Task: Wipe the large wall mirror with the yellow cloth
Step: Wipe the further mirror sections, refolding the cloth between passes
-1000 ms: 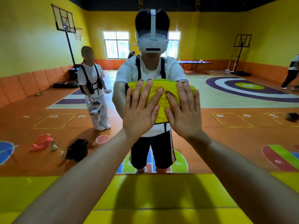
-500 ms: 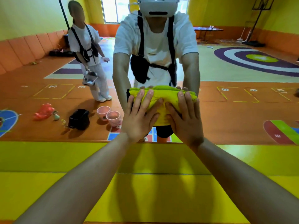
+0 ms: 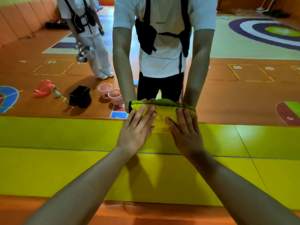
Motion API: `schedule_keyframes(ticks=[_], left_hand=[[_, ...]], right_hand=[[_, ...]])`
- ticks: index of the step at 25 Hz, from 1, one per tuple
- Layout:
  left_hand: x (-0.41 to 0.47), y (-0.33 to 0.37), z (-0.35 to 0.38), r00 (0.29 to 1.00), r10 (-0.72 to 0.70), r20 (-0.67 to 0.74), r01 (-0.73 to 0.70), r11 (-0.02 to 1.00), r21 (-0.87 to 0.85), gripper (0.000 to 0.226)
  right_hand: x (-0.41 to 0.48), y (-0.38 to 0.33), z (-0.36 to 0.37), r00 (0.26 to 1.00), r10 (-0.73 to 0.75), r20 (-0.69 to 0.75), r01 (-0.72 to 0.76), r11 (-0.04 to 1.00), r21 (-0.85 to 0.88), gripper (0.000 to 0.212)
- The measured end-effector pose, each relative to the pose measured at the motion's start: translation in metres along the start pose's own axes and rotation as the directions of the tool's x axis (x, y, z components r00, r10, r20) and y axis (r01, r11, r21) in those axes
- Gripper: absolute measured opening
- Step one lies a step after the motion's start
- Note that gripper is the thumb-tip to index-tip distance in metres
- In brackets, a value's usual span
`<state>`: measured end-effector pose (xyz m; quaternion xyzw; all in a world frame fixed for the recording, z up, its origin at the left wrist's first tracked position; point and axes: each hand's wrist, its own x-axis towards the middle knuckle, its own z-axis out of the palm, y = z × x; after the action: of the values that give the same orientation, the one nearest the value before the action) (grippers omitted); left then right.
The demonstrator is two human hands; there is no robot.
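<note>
The large wall mirror (image 3: 235,95) fills the upper half of the view and reflects me and the gym behind. A folded yellow cloth (image 3: 162,117) lies flat against the glass right at the mirror's bottom edge. My left hand (image 3: 138,127) presses on the cloth's left part with fingers spread. My right hand (image 3: 186,132) presses on its right part. Both palms overlap onto the yellow panel below. My reflected hands meet the cloth from above.
A yellow padded wall panel (image 3: 65,135) runs under the mirror, with orange floor (image 3: 146,215) below it. Reflected in the glass are a second person in white (image 3: 97,46), two pink buckets (image 3: 110,93), a black bag (image 3: 80,96) and a red bag (image 3: 43,90).
Both hands have slid the cloth straight down the mirror, from chest height to its bottom edge. My view has tilted downward with them.
</note>
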<state>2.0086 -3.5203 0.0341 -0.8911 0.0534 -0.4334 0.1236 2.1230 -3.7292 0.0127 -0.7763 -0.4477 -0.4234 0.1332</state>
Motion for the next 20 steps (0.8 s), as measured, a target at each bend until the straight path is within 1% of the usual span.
schedule_keyframes(ticks=[3, 6, 11, 15, 18, 20], left_hand=[[-0.039, 0.017, 0.012, 0.994, -0.023, 0.103, 0.024, 1.000, -0.002, 0.071], [-0.073, 0.034, 0.021, 0.973, -0.068, 0.219, 0.072, 0.997, -0.012, 0.069], [-0.115, 0.059, 0.038, 0.910, -0.141, 0.390, 0.163, 0.986, -0.022, 0.065], [-0.142, 0.072, 0.051, 0.865, -0.154, 0.478, 0.188, 0.982, -0.025, 0.070], [-0.163, 0.085, 0.059, 0.800, -0.162, 0.578, 0.217, 0.976, -0.027, 0.070], [-0.174, 0.093, 0.063, 0.750, -0.189, 0.634, 0.270, 0.962, -0.033, 0.069]], right_hand=[[-0.038, -0.014, 0.017, 0.995, 0.028, 0.091, -0.031, 0.999, 0.025, 0.056], [-0.070, -0.030, 0.029, 0.985, 0.068, 0.161, -0.077, 0.996, 0.051, 0.053], [-0.117, -0.051, 0.049, 0.948, 0.115, 0.296, -0.138, 0.989, 0.057, 0.059], [-0.147, -0.065, 0.061, 0.906, 0.153, 0.394, -0.191, 0.980, 0.058, 0.058], [-0.168, -0.077, 0.070, 0.863, 0.191, 0.468, -0.228, 0.973, 0.022, 0.058], [-0.177, -0.085, 0.075, 0.841, 0.212, 0.498, -0.248, 0.969, 0.007, 0.062]])
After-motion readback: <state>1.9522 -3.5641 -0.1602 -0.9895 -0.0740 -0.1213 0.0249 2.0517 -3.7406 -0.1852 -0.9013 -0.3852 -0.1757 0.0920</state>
